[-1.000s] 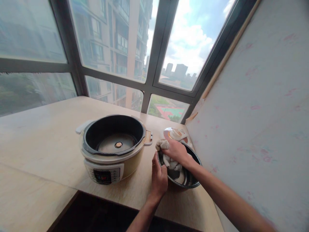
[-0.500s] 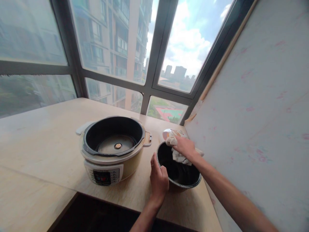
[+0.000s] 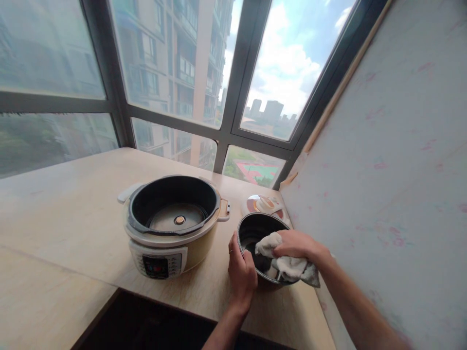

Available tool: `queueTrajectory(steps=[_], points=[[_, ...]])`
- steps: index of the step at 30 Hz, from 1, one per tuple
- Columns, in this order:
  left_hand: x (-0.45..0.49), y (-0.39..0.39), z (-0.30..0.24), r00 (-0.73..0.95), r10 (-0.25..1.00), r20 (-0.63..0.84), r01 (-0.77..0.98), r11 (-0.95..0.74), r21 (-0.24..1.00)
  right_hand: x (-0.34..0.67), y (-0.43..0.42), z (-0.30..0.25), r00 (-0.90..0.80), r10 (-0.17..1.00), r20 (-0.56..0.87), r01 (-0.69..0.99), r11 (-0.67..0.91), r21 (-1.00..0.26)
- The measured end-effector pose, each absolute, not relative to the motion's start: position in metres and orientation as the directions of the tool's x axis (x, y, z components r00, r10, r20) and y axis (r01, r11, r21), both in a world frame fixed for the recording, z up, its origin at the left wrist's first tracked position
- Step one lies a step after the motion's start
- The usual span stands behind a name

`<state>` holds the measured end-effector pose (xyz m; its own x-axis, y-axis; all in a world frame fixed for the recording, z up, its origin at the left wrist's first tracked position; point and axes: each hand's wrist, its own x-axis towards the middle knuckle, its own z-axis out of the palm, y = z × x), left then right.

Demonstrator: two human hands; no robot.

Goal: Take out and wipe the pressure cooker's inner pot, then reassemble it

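A dark metal inner pot (image 3: 255, 226) stands on the wooden counter near the right wall. My left hand (image 3: 240, 272) is closed round its near left rim. My right hand (image 3: 298, 244) is closed on a whitish cloth (image 3: 288, 265), pressed over the pot's near right side; part of the cloth hangs over the rim. To the left sits the open cream electric cooker (image 3: 171, 218), its dark cavity bare with a round sensor in the middle.
The cooker's lid (image 3: 263, 204) lies behind the pot by the wall. The wooden counter (image 3: 62, 214) runs left under large windows. A papered wall (image 3: 383, 170) closes in the right side. The counter's front edge drops off just below my left wrist.
My right hand and the cloth swept from the pot's far rim round to its near right side. My left hand kept its hold on the rim.
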<state>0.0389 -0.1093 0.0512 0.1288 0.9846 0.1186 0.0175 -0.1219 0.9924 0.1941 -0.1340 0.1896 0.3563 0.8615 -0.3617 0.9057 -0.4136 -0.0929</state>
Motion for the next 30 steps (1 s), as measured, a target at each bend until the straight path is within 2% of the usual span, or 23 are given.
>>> queueTrajectory(steps=[3,6,11,16,21,30], points=[[0.042,-0.110,0.050,0.100,0.988,0.117,0.003,-0.118,0.993,0.176,-0.129,0.186,0.179,0.860,-0.477,0.935,-0.299,-0.189],[0.042,-0.111,0.049,0.097,0.989,0.109,-0.003,-0.109,0.994,0.163,-0.118,0.174,0.034,0.866,-0.499,0.946,-0.189,-0.263],[0.041,-0.112,0.049,0.121,0.986,0.111,-0.001,-0.112,0.994,0.158,-0.093,0.136,-0.040,0.857,-0.515,0.953,-0.122,-0.278],[0.041,-0.111,0.046,0.120,0.984,0.131,-0.009,-0.131,0.991,0.155,-0.077,0.109,-0.012,0.844,-0.536,0.979,-0.098,-0.176],[0.041,-0.110,0.044,0.121,0.983,0.141,-0.023,-0.139,0.990,0.146,-0.071,0.107,0.048,0.860,-0.507,0.997,-0.076,-0.034],[0.035,-0.105,0.039,0.145,0.978,0.150,-0.038,-0.146,0.989,0.156,-0.060,0.105,0.208,0.931,-0.301,0.975,-0.173,0.138]])
